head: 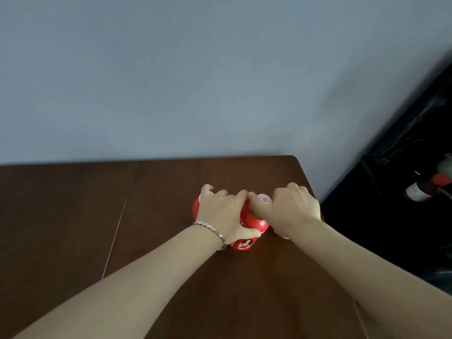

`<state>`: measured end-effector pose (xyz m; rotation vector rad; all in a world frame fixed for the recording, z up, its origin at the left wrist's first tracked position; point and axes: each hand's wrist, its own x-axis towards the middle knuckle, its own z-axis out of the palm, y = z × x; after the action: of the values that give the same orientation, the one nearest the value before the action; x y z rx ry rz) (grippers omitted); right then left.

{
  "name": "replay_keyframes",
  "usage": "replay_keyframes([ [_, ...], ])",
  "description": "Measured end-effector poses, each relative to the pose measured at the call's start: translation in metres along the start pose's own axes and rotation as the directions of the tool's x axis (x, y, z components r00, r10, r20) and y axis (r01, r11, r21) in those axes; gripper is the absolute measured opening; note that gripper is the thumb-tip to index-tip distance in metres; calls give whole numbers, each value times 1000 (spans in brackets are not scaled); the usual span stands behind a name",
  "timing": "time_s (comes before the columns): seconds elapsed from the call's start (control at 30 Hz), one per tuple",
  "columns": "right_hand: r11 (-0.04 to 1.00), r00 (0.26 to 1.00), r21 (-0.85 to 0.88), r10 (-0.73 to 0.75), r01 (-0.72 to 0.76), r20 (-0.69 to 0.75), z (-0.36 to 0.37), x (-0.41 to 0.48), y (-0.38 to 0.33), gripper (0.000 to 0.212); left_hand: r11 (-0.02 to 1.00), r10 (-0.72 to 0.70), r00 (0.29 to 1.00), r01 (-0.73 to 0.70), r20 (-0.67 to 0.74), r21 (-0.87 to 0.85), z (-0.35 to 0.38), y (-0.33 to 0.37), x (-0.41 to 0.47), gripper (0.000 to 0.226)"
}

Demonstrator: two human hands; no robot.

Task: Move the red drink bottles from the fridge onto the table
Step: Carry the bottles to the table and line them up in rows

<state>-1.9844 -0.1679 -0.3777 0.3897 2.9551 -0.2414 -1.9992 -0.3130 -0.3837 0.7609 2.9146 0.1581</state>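
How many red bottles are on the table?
3 at least: one under the left hand, a second nearer, a third with a white cap between both hands. The right hand may hide more.

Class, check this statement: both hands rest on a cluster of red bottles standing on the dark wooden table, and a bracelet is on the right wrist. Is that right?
One detail is wrong. In the head view the bracelet is on the left wrist, not the right. The rest holds: left hand and right hand rest on the red bottles on the table.

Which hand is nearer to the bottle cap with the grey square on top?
Right. The right hand has its thumb against the white cap; the left hand is just left of it, fingertips almost touching.
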Motion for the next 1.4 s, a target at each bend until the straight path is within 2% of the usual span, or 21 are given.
replay_keyframes([
  [0.1,960,995,265,74,-90,67,-9,2,23,73,1000,3,998,-3,68,0,-1,-1,1,67],
  [0.17,916,995,393,59,-87,84,-11,5,31,52,1000,-9,993,7,115,19,-4,-1,2,68],
  [0.23,918,996,395,7,-42,89,-10,7,30,29,998,-3,989,-6,149,60,-6,-1,2,71],
  [0.3,938,997,346,-57,34,54,-8,10,29,15,993,16,977,-40,215,111,-8,-1,1,79],
  [0.37,927,996,367,-86,72,22,-9,10,31,7,989,21,963,-59,267,135,-10,-2,2,83],
  [0.53,901,986,403,-167,161,-21,-6,1,42,38,992,-23,964,-10,267,123,-14,-3,1,73],
  [0.63,922,989,365,-147,125,34,-1,-6,49,75,982,-28,966,-21,257,186,-17,1,4,72],
  [0.7,903,991,424,-112,69,77,5,-10,50,87,979,-24,971,-26,236,204,-19,2,7,70],
  [0.8,885,998,464,-58,44,17,14,-11,49,76,991,-10,990,-9,138,136,-19,2,9,59],
  [0.9,872,998,488,-16,40,-54,20,-10,47,71,997,7,998,-11,62,70,-15,7,14,59],
  [1.07,812,989,582,62,30,-136,26,-5,50,66,1000,18,998,-18,54,7,-12,17,28,64],
  [1.13,819,989,573,65,23,-132,27,-3,50,66,1000,17,998,-19,60,24,-12,17,27,67],
  [1.2,837,989,548,71,10,-126,29,-3,49,70,997,-3,997,-3,73,81,-11,12,24,80],
  [1.27,848,989,529,67,11,-128,31,-4,49,75,978,-100,991,81,93,191,-13,0,21,102],
  [1.33,852,989,523,63,15,-131,32,-6,48,81,954,-263,956,237,130,184,-18,-20,15,104],
  [1.37,857,989,515,63,14,-132,33,-7,48,83,945,-327,927,317,184,82,-19,-31,13,96],
  [1.4,867,990,498,62,11,-130,35,-8,48,83,918,-357,904,386,236,-91,-20,-39,11,84],
])
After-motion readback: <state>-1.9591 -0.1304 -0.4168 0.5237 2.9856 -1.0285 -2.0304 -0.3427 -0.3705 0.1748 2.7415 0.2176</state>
